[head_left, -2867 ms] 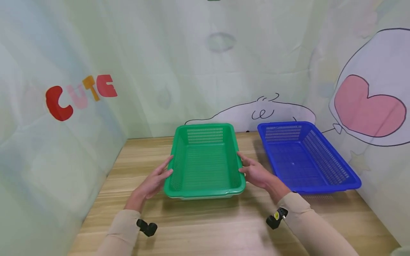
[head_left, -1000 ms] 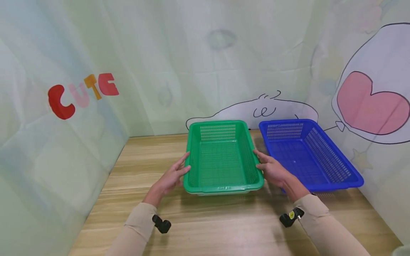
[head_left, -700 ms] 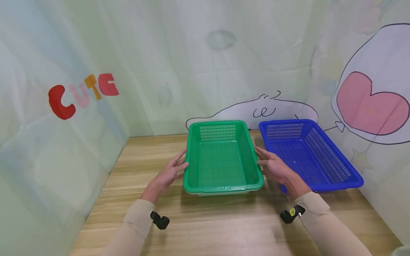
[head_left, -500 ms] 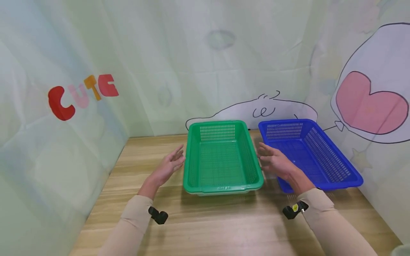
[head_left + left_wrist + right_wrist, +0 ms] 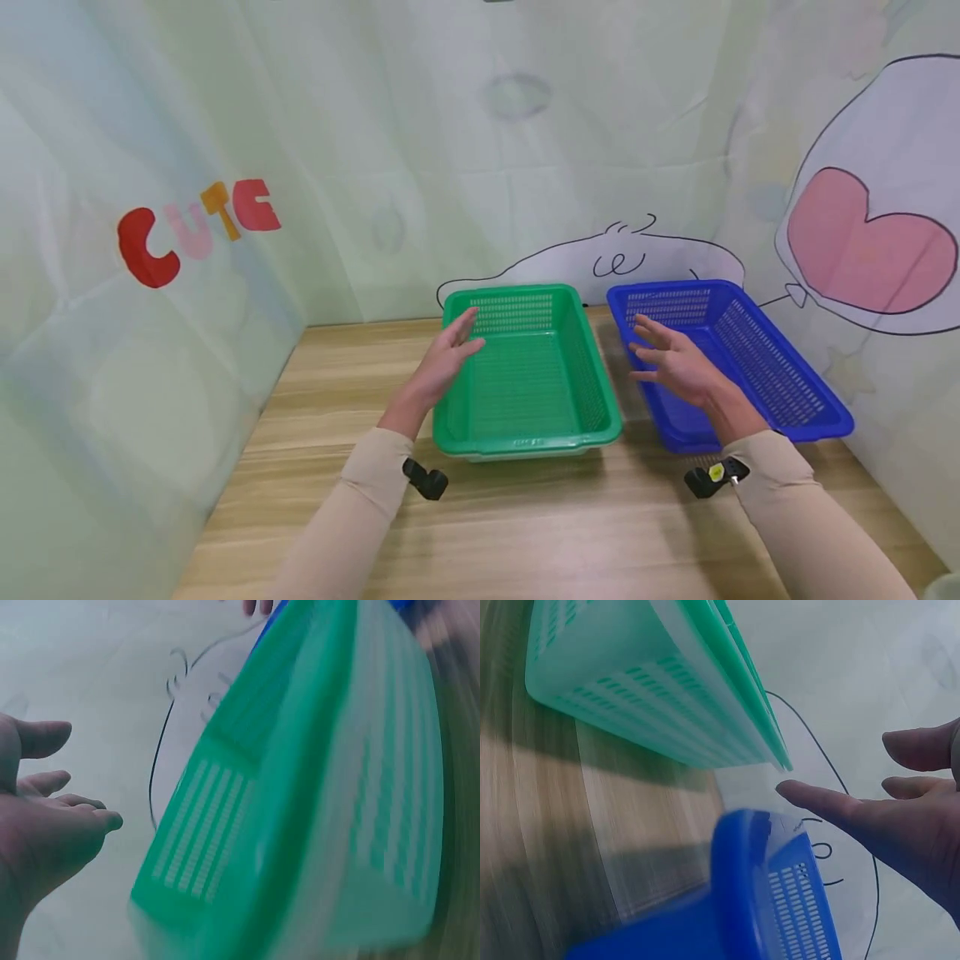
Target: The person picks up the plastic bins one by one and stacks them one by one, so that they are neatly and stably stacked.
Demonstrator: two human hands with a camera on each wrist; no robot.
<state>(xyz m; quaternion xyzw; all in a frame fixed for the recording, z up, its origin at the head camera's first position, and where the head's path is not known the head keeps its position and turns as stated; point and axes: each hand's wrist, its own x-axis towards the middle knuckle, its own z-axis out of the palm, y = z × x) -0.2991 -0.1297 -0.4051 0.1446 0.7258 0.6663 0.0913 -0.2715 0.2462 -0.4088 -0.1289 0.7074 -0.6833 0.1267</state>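
Note:
A green plastic basket (image 5: 528, 443) with slotted walls stands on the table, its interior bare. A pale layer (image 5: 641, 667) shows beneath its green rim in the right wrist view; it looks like a whitish basket nested under it. My left hand (image 5: 438, 367), fingers extended, is raised over the green basket's left rim and holds nothing. Its fingers are apart from the basket in the left wrist view. Over the left side of a blue basket (image 5: 813, 429) hovers my right hand (image 5: 682, 367), fingers spread and nothing held.
The wooden table (image 5: 315, 392) meets a printed cloth backdrop (image 5: 375, 167) behind and at both sides. A narrow gap separates the two baskets. Part of a pale object (image 5: 943, 587) shows at the lower right corner.
The green basket shifted right towards the blue one, held by both hands. Both hands then let go and rose; the left has moved right over the rim, the right towards the blue basket.

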